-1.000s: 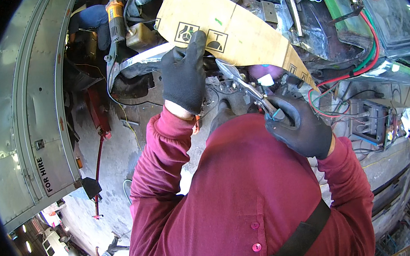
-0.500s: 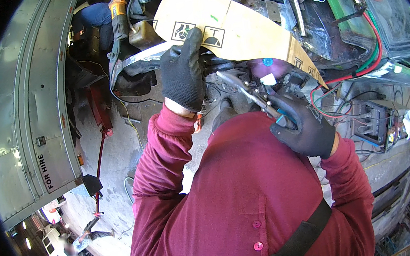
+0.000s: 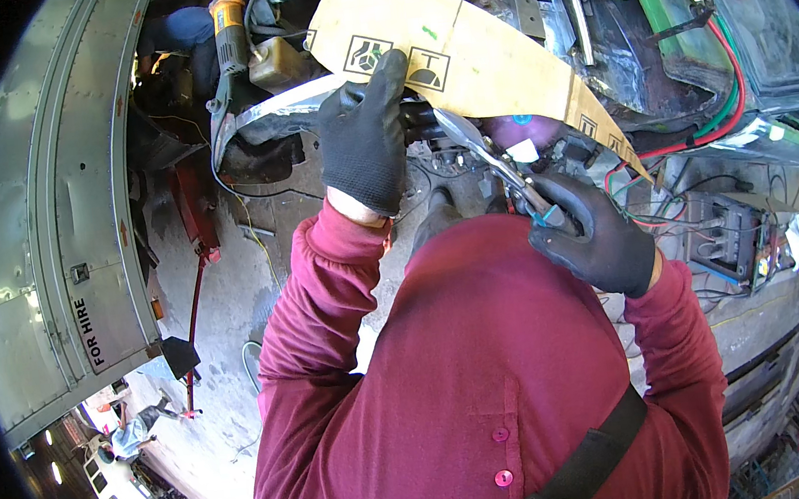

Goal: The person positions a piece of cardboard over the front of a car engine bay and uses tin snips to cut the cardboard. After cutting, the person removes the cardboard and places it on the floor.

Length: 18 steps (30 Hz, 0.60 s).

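My left hand (image 3: 365, 151), in a black glove, grips a curved, pointed piece of tan cardboard (image 3: 486, 50) by its lower left edge, thumb on top. Black printed symbols and a small green mark show on the cardboard. In my right hand (image 3: 603, 238), also gloved in black, is a pair of snips (image 3: 490, 154) with bluish-green on the handles. Their long blades point up and left, the tip close by the cardboard's lower edge; whether they touch it I cannot tell.
Ahead lies an open engine bay with an orange angle grinder (image 3: 229, 34) at its left. Red and green hoses (image 3: 731, 88) run down the right, above a dark machine (image 3: 724, 235). A metal-sided truck body (image 3: 54, 208) stands left. Another person (image 3: 134, 433) is far off at lower left.
The snips have risen toward the cardboard's lower edge. My left hand and the cardboard have shifted slightly right. The distant person has changed position.
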Available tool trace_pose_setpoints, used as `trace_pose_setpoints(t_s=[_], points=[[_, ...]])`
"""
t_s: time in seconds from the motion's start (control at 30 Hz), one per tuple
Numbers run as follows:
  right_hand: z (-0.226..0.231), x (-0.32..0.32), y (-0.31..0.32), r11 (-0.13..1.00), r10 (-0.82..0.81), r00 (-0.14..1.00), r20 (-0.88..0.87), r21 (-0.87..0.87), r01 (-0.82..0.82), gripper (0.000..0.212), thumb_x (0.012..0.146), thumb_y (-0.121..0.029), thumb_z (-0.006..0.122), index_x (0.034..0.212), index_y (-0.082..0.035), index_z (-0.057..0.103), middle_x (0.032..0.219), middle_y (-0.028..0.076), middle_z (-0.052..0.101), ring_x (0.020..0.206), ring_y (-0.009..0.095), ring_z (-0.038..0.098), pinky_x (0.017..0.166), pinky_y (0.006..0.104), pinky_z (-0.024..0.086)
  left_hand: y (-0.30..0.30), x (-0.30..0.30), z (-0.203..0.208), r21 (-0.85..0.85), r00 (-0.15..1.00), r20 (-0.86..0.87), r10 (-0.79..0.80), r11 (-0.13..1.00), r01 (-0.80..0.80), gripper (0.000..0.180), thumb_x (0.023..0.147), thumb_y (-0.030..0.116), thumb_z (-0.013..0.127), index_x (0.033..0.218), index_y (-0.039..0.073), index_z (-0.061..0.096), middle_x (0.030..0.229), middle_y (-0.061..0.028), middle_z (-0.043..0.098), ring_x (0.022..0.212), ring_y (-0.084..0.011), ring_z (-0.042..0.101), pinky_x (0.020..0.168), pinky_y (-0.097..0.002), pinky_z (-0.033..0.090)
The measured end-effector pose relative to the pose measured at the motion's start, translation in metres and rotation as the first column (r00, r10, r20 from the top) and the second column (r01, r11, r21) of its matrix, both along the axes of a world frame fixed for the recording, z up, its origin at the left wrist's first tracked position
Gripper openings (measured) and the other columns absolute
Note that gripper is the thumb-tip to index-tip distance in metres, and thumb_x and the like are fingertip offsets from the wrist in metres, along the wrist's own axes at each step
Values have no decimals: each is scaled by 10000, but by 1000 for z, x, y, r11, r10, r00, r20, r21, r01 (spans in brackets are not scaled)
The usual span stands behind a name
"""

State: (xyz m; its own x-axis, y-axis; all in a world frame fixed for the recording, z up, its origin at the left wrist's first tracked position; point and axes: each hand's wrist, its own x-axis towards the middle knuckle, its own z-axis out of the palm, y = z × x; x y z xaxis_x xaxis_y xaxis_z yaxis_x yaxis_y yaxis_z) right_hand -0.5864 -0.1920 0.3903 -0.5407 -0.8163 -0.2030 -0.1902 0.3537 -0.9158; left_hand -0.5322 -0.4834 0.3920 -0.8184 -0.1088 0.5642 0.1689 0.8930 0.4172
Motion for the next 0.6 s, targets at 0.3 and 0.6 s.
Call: trace_pose_setpoints(t_s=[0.3,0.6], points=[[5,-9,-5,998,41,990,132,37,-47,635,919,-213,728,1436,85,511,1333,268,618,1228,321,625,1085,414,468,6,-5,-7,223,998,-50,-26,974,37,309,1031,-3,538,1315,-33,655,1067,-108,756,837,-122,706,664,-274,555],[2,-7,-3,999,14,998,59,45,-17,638,917,-243,729,1425,84,525,1340,272,622,1222,329,633,1080,417,473,3,-2,-4,-19,996,30,90,996,-89,365,1015,15,577,1358,100,667,976,-126,741,691,-161,657,600,-283,507]])
